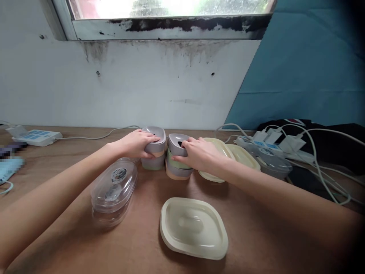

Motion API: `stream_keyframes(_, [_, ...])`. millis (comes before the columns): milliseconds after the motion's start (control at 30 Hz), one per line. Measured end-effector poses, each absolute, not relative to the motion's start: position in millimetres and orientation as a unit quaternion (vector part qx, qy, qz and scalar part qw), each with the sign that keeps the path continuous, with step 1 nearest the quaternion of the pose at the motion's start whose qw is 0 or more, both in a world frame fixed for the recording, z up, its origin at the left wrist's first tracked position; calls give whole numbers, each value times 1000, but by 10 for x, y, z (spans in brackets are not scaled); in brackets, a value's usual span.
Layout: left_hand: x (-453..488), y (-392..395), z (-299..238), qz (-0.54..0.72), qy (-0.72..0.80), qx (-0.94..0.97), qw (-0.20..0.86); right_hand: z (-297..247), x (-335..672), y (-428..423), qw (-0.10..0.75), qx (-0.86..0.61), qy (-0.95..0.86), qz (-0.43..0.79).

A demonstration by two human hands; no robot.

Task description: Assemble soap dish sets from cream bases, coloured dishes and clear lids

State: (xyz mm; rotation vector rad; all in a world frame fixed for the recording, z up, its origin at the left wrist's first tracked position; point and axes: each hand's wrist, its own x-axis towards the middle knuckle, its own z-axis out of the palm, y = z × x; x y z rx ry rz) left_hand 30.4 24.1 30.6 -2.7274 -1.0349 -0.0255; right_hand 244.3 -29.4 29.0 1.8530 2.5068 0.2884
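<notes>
left hand (134, 144) grips the left stack (154, 161), right hand (201, 155) the right stack (177, 169) of tubs, side by side on the counter (142, 243); a sideways shove could topple the leaning right one.

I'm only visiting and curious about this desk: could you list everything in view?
left container stack: one, grey and peach, back centre
right container stack: one, grey, green, peach, beside it
clear lids: stacked, count unclear, transparent, front left
front lid: one, cream, front centre
cream lids: two, beyond the right hand
grey lid: one, far right
left power strip: one, white, back left
right power strip: one, white, chargers plugged in
table: one, brown wood
left hand: grips left stack
right hand: grips right stack
</notes>
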Motion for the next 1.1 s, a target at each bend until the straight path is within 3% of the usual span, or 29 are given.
stream_keyframes(300, [289, 274, 277, -21, -345, -933, 103, 162, 2478, -448, 1, 573, 816, 69])
stream_keyframes(867, [177, 205, 221, -23, -373, -925, 77, -50, 2477, -368, -94, 559, 824, 9])
stream_keyframes(1000, [157, 205, 291, -31, -381, -922, 54, -132, 2479, -416, -131, 576, 806, 4])
stream_keyframes(1100, [34, 197, 373, -77, -412, -907, 36, -243, 2515, -540, -206, 576, 791, 8])
